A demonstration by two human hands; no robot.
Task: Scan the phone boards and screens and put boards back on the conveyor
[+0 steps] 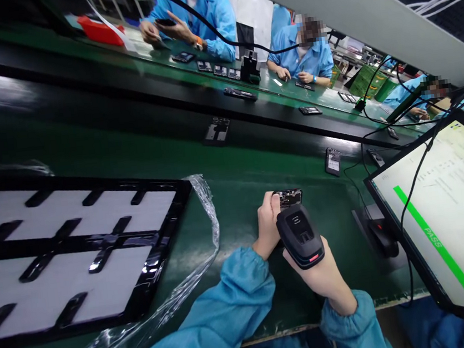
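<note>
My left hand [268,223] is closed on a small black phone board [289,197], holding it just above the green bench. My right hand [319,276] grips a black handheld scanner [300,235] with a red stripe, its head pointed at the board from close behind. Both arms wear blue sleeves.
A black tray with white inserts [73,253] and loose plastic wrap [204,227] lie left. A monitor [449,210] with a green PASS bar stands right, cables and a mouse [384,237] beside it. Phone parts [333,161] ride the dark conveyor. Several blue-coated people work across it.
</note>
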